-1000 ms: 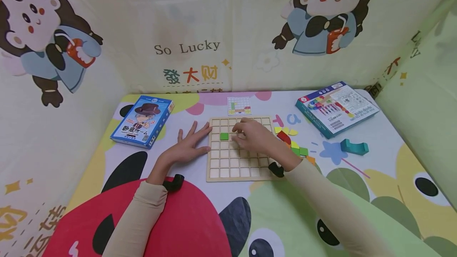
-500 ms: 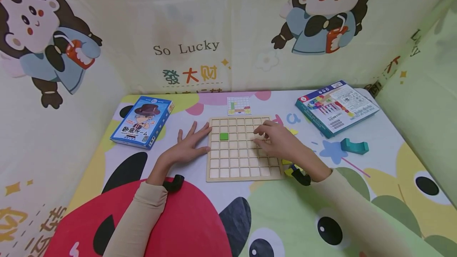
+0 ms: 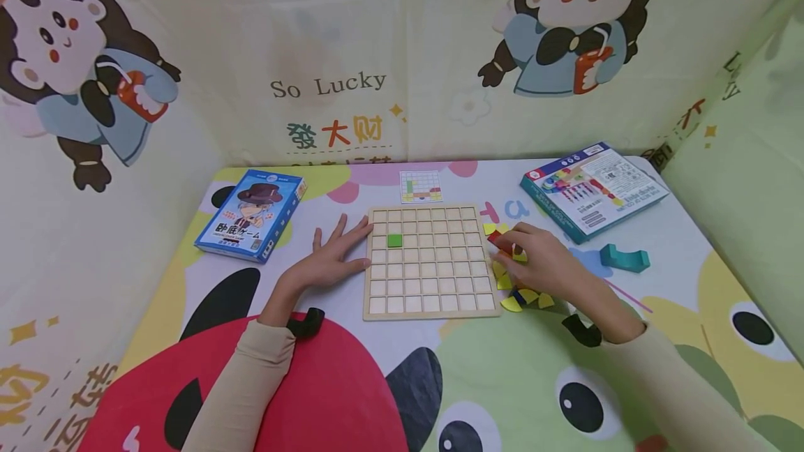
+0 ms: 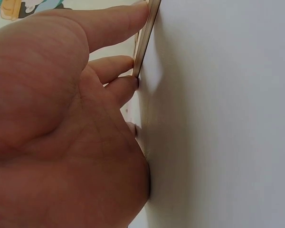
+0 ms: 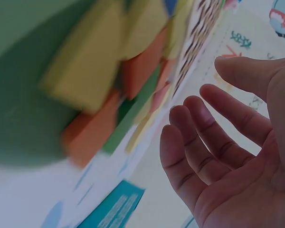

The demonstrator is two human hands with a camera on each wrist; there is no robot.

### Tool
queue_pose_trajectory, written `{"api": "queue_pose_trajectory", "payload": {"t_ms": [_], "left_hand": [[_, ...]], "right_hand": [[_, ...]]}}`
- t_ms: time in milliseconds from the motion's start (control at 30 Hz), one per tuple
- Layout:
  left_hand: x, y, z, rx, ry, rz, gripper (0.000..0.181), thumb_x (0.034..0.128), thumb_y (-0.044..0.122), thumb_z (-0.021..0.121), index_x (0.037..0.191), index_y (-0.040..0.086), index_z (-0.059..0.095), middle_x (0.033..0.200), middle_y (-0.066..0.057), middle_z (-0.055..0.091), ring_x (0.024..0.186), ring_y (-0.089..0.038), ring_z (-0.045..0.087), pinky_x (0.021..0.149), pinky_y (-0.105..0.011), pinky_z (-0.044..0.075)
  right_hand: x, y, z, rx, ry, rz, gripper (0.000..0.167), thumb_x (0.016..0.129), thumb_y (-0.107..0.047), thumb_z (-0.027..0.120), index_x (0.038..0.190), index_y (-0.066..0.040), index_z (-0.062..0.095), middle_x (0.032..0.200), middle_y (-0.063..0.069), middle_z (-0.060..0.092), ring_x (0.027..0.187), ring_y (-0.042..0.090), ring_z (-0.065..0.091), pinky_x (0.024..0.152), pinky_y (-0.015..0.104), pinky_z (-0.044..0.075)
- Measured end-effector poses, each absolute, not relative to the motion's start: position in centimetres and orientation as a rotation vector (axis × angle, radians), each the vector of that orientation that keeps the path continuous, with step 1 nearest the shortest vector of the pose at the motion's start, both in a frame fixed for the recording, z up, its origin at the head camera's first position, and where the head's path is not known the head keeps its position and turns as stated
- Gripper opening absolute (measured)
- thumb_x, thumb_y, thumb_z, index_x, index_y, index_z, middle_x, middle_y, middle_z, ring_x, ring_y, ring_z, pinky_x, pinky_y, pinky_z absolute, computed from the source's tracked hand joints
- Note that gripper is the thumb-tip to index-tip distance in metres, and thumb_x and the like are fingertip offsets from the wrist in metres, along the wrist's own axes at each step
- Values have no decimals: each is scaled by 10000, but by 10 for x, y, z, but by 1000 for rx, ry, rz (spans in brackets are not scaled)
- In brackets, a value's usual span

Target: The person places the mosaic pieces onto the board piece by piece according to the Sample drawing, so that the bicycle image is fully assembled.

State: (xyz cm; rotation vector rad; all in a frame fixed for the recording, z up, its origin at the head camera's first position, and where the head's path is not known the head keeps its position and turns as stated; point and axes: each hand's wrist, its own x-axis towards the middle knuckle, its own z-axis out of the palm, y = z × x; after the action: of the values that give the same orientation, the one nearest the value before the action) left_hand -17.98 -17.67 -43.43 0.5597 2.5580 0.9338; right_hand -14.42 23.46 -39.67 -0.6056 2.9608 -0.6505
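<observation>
My left hand (image 3: 329,257) lies with straight, spread fingers against the left edge of a wooden grid board (image 3: 430,269). In the left wrist view, the fingertips of that hand (image 4: 76,104) touch the board's side. One green square tile (image 3: 394,240) sits in a cell at the board's upper left. Beyond the right edge, my right hand (image 3: 540,260) hovers over a pile of coloured pieces, its fingers near a red piece (image 3: 494,236). The right wrist view shows this hand (image 5: 232,156) loosely curved and holding nothing, beside yellow blocks (image 5: 88,61) and an orange block (image 5: 92,137).
A small pattern card (image 3: 421,187) lies behind the board. To the left is a blue box (image 3: 250,215); a teal-edged box (image 3: 593,190) lies at the back right. A curved teal block (image 3: 624,258) stands right of the pile. Yellow pieces (image 3: 511,304) spread toward the front.
My right hand has moved right, from above the board to the pile of pieces. The left hand and the green tile have stayed in place.
</observation>
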Motion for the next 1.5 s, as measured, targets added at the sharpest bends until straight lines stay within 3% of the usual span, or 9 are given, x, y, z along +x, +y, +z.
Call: {"api": "queue_pose_trajectory", "payload": {"t_ms": [267,600,967,1500], "left_hand": [[-178,-175,-433,557,2568,910,790,1030,330,649,1702,210,251,1812,-41,122,1674,-380,-155,1229,-736,-229],[-179,-174,-431,542,2572,897,796,1028,329,650,1705,232,242,1814,-15,117,1678,-356,-158,1238,-726,-227],[-181,-174,-434,545,2569,893,793,1033,334,645,1706,237,236,1814,-9,111,1678,-350,-161,1238,-728,-225],[-180,-175,-435,533,2576,883,797,1031,350,641,1707,238,234,1814,-15,112,1677,-355,-160,1237,-728,-228]], "right_hand": [[-134,267,-399,-582,2988,-609,278,943,-206,808,1185,-75,772,1072,103,726,918,221,658,686,208,550],[-127,291,-406,-593,2979,-587,269,919,-174,825,1159,-60,783,1077,100,740,909,196,661,720,218,577],[-129,289,-409,-589,2979,-536,270,922,-180,820,1158,-53,778,1068,97,727,917,213,670,763,325,618],[-134,289,-409,-454,2964,-542,311,945,-219,804,1201,-45,774,1107,141,713,935,236,643,786,351,600]]}}
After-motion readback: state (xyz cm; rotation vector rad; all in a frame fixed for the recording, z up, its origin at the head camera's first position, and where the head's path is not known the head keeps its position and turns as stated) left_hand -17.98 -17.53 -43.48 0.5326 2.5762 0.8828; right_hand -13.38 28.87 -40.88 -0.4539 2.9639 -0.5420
